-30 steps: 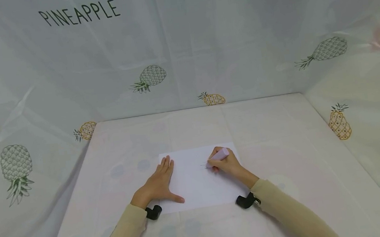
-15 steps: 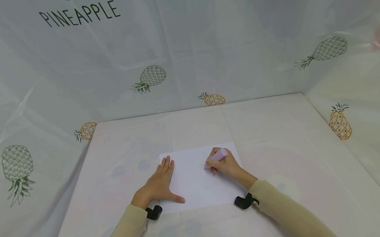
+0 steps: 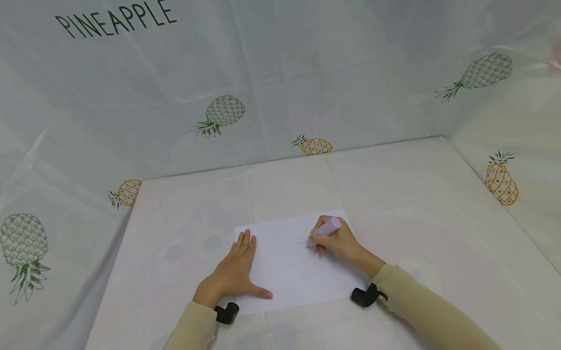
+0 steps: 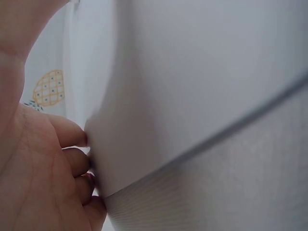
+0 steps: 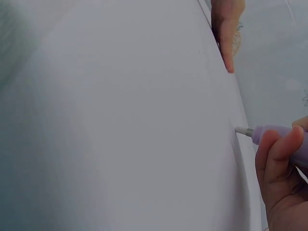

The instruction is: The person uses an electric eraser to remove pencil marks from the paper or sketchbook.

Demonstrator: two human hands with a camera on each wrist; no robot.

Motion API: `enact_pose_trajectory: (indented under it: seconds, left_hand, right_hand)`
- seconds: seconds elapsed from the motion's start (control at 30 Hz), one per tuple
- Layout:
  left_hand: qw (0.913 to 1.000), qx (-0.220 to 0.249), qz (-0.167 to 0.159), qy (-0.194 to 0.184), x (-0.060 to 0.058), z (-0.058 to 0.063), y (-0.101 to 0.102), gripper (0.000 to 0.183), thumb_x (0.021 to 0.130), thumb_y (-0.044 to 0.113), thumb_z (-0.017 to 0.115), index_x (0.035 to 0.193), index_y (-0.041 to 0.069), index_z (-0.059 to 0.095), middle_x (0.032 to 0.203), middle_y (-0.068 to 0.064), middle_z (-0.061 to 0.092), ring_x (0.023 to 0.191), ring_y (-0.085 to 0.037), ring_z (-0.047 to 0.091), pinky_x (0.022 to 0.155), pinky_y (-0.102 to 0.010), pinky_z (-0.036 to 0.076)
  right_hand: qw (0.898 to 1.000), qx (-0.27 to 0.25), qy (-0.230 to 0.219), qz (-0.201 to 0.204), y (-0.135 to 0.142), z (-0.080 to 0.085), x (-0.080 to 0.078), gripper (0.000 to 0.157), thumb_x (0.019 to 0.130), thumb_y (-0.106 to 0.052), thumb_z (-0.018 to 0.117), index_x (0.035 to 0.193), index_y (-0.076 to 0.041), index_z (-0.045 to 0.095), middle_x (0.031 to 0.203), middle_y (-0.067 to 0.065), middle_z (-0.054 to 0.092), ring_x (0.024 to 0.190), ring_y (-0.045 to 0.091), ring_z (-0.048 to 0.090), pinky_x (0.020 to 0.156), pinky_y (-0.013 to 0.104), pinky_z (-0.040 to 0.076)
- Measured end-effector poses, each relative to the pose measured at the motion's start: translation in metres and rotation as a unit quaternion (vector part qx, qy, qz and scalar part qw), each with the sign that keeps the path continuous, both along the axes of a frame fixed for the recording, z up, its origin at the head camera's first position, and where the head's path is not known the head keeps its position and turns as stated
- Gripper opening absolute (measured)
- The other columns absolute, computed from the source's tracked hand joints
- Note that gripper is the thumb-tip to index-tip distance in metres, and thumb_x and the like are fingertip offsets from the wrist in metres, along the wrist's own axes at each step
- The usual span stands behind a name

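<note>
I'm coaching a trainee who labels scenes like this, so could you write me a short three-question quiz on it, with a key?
1. Multiple choice: what holds the pen?
a) the left hand
b) the right hand
c) both hands

2. True or false: in the head view, the left hand lies over the left edge of the paper, thumb spread away from the fingers.

3. Fill in: the backdrop bears the printed word ____.

Key: 1. b; 2. true; 3. pineapple.
</note>
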State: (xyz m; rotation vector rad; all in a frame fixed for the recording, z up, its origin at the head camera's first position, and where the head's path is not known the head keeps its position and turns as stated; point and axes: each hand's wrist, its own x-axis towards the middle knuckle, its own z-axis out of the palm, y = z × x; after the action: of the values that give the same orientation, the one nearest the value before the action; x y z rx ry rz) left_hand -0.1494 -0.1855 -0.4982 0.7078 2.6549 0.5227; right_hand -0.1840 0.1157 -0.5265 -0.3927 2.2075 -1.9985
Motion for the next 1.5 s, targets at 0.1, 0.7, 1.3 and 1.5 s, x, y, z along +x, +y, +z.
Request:
enact_pose_trajectory:
  seconds: [0.1, 0.7, 1.3, 1.5]
  left_hand:
    - [1.0, 0.002, 0.0, 0.0, 0.001, 0.001, -0.001, 0.14, 0.063, 0.066, 0.085, 0.155, -0.01, 0.011, 0.162, -0.028, -0.002, 0.15, -0.042, -0.002, 0.119, -0.054, 0.012]
    - [1.0, -0.007, 0.0, 0.0, -0.001, -0.004, -0.002, 0.142, 0.062, 0.069, 0.083, 0.156, -0.007, 0.008, 0.163, -0.025, -0.005, 0.15, -0.039, -0.004, 0.12, -0.052, 0.01]
    - [0.9999, -0.011, 0.0, -0.002, -0.002, -0.003, -0.001, 0.143, 0.062, 0.071, 0.082, 0.156, -0.007, 0.009, 0.163, -0.025, -0.004, 0.15, -0.039, -0.003, 0.12, -0.051, 0.01]
    - [0.9999, -0.009, 0.003, -0.003, -0.001, -0.002, -0.001, 0.143, 0.062, 0.07, 0.083, 0.156, -0.008, 0.009, 0.163, -0.025, -0.004, 0.15, -0.039, -0.003, 0.12, -0.052, 0.01]
  right_hand:
    - [1.0, -0.001, -0.008, 0.011, 0.0, 0.001, 0.0, 0.013, 0.088, 0.004, 0.071, 0.089, 0.011, 0.059, 0.068, 0.028, 0.065, 0.05, 0.026, 0.062, 0.049, 0.026, 0.052]
    - [0.998, 0.059, -0.009, -0.001, -0.001, 0.0, 0.0, 0.021, 0.088, -0.015, 0.077, 0.083, -0.001, 0.061, 0.065, 0.013, 0.066, 0.052, 0.018, 0.059, 0.047, 0.025, 0.048]
    - [0.998, 0.029, -0.043, 0.027, -0.009, 0.029, 0.007, 0.012, 0.09, 0.002, 0.069, 0.096, 0.012, 0.066, 0.076, 0.031, 0.063, 0.054, 0.023, 0.056, 0.049, 0.026, 0.048]
    - [0.999, 0.028, -0.039, 0.021, -0.009, 0.02, 0.004, 0.013, 0.089, -0.002, 0.07, 0.094, 0.009, 0.067, 0.07, 0.019, 0.064, 0.052, 0.017, 0.053, 0.047, 0.024, 0.046]
